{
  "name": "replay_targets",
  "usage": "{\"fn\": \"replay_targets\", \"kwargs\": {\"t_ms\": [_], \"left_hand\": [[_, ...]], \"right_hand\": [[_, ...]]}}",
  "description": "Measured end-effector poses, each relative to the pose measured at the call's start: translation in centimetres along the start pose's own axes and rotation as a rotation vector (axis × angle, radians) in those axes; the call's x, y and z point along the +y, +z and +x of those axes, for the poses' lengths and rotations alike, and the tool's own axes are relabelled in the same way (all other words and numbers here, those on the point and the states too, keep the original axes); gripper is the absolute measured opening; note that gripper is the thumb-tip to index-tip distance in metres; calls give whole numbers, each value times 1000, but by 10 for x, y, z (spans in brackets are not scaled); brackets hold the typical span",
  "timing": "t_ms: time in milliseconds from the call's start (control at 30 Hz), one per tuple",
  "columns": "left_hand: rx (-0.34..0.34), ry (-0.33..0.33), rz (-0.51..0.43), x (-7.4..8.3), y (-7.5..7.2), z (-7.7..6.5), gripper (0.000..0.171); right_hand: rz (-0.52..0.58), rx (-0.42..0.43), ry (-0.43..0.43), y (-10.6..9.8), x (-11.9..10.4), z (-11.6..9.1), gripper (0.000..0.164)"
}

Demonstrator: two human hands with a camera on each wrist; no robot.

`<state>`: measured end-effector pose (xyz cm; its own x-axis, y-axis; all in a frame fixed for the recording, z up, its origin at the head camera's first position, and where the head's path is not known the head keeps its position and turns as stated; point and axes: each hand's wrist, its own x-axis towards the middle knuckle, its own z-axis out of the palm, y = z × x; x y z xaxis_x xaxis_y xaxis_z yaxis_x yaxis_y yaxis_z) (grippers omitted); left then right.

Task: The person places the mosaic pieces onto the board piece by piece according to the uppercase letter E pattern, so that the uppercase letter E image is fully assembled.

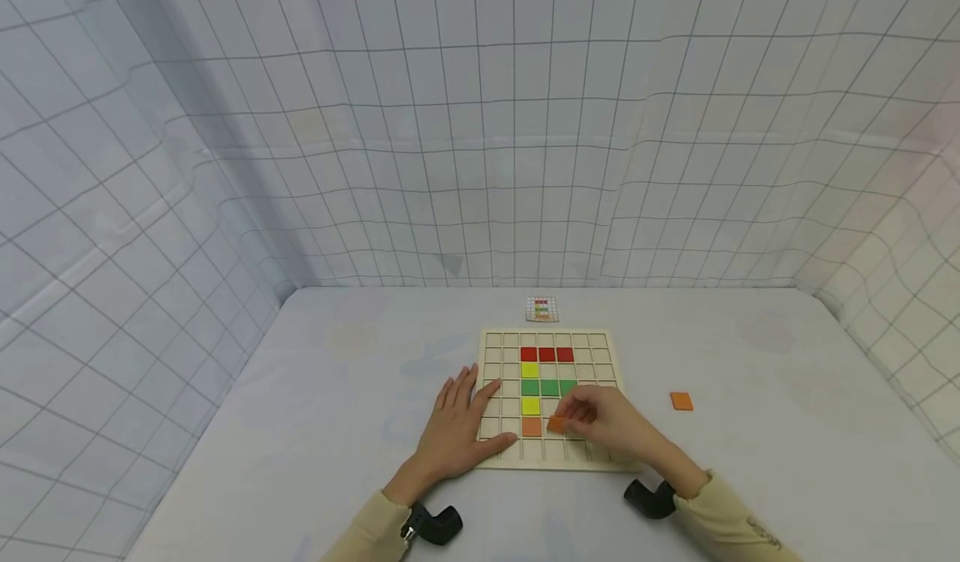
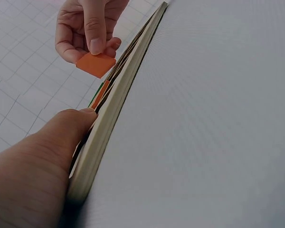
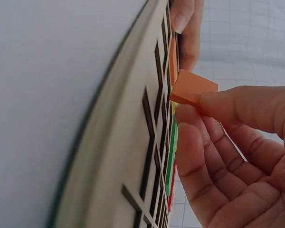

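Observation:
A square wooden grid board [image 1: 547, 464] lies on the table, with red tiles [image 1: 547, 354], yellow tiles [image 1: 530, 406], green tiles [image 1: 550, 388] and one orange tile [image 1: 531, 427] set in its cells. My right hand [image 1: 611, 420] pinches another orange tile [image 3: 194, 87] between thumb and fingers. That tile is tilted just above the board, right of the seated orange one. My left hand [image 1: 453, 433] rests with spread, straight fingers over the board's left edge, its thumb [image 2: 69, 126] on the near left part of the frame.
A loose orange tile [image 1: 682, 401] lies on the table right of the board. Behind the board is a small card [image 1: 542, 309] printed with a coloured grid pattern. White grid-lined curtains [image 1: 480, 128] enclose the back and sides of the white table [image 1: 337, 378].

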<state>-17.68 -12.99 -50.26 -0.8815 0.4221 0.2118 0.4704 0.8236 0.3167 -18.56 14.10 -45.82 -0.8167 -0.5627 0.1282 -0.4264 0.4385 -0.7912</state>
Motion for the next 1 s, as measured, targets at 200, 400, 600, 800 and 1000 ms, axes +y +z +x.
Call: {"fn": "replay_targets", "kwargs": {"t_ms": [200, 400, 600, 800, 1000], "left_hand": [[0, -1, -5, 1, -1, 0, 82], [-6, -6, -19, 1, -1, 0, 82], [-8, -7, -28, 1, -2, -1, 81], [-9, -8, -23, 1, -2, -1, 81], [-8, -10, -21, 1, -2, 0, 81]], "right_hand": [[-84, 17, 17, 7, -1, 0, 11], [-167, 40, 7, 8, -3, -1, 12], [-260, 51, -7, 7, -4, -2, 10], [-289, 48, -3, 8, -3, -2, 9], [-312, 29, -9, 8, -2, -4, 15]]}}
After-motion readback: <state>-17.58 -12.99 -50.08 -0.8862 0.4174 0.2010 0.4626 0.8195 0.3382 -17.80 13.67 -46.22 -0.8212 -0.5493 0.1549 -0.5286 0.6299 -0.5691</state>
